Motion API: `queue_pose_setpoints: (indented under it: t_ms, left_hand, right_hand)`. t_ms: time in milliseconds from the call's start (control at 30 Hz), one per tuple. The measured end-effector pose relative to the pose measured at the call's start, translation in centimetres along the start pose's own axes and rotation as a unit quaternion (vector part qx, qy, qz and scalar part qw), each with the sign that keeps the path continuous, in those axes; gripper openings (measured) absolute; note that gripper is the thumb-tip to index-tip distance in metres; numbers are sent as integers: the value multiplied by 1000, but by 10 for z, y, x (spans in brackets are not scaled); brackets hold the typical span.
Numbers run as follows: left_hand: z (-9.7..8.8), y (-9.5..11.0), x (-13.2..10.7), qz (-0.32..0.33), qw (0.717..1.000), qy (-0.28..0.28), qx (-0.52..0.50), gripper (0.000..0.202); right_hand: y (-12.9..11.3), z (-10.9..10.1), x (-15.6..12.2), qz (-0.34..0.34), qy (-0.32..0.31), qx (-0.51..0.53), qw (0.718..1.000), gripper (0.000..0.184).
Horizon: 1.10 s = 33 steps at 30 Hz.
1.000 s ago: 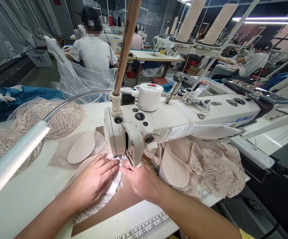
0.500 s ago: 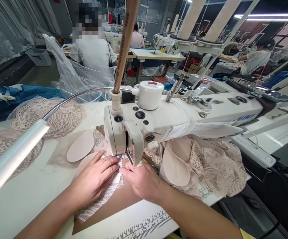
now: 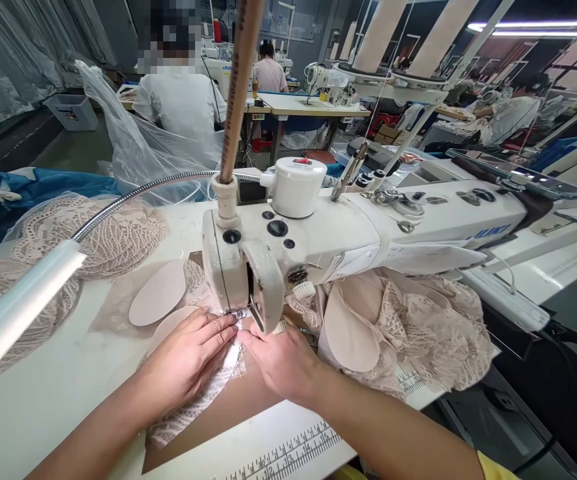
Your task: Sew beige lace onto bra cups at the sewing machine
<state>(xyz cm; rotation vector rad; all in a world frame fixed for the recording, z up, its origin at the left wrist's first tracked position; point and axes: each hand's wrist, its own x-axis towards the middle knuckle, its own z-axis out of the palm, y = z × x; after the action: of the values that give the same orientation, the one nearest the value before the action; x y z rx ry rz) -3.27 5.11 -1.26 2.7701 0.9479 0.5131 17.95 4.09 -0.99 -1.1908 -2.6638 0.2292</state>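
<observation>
My left hand (image 3: 188,360) lies flat, fingers together, pressing a pale lace garment piece (image 3: 188,410) onto the table just left of the needle. My right hand (image 3: 281,363) rests beside it, fingertips pinching the fabric edge at the presser foot (image 3: 241,313). Both hands meet under the head of the white sewing machine (image 3: 318,240). A beige oval bra pad (image 3: 158,293) lies behind my left hand.
A heap of lace pieces and pads (image 3: 403,327) sits right of the machine. More lace pieces (image 3: 93,233) pile at the left, behind a tube lamp (image 3: 18,307) on a flexible arm. A printed ruler (image 3: 288,453) runs along the table's front edge. Other people sit at machines beyond.
The lace piece has slid slightly back under the presser foot with both hands following it. The view has shifted a little.
</observation>
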Motion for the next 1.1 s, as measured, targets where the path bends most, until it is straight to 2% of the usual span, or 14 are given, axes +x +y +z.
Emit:
queue_pose_setpoints:
  t_ms: [367,567,733,900,1100]
  left_hand:
    - [0,6,5,-9,999,14,35,29]
    - [1,1,5,-6,1000,11,17,34]
    - [2,-3,5,-15,1000,-5,-2,36]
    - [0,-3,6,-37,999,1,4,29]
    - [-1,-7,6,-31,999,19,19,27]
  right_hand:
    - [-1,4,5,38,29,-8,999,38]
    - [2,2,4,34,42,2,999,37]
    - [6,1,3,16,28,13,999,25]
    - [5,0,4,20,33,13,999,31]
    - [4,-3,6,26,23,7,999,35]
